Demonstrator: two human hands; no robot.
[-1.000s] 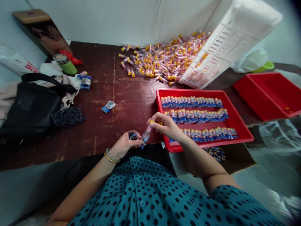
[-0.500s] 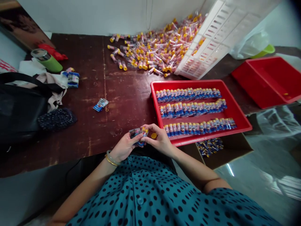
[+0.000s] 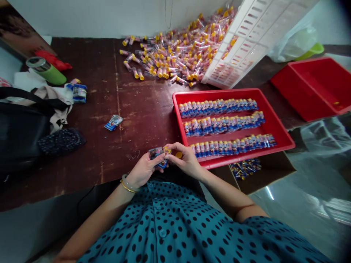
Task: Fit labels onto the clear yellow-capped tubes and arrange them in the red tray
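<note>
Close to my body, my left hand [image 3: 144,168] is closed around a small stack of blue printed plastic sleeves [image 3: 155,152]. My right hand [image 3: 187,160] meets it from the right, pinching a small yellow-ended piece [image 3: 167,150] at the front of the stack. Fingers hide most of that piece, so whether it is a tube or part of a sleeve is unclear. A round yellow cap [image 3: 178,155] shows beside my right fingers. Right of my hands is a red tray [image 3: 233,159] holding three rows of yellow-capped tubes [image 3: 216,124] in blue printed sleeves.
Unlabelled yellow-capped tubes [image 3: 175,54] are heaped by the wall, against an upright white slotted basket [image 3: 233,47]. More blue sleeves [image 3: 113,122] lie on the table [image 3: 93,146]. A green tumbler [image 3: 51,71] and black bag [image 3: 22,131] stand left, a red bin [image 3: 309,87] right.
The view has shifted slightly, moving the surroundings a little. My right fingers have changed their grip slightly on the yellow-ended piece. My left hand still holds the stack.
</note>
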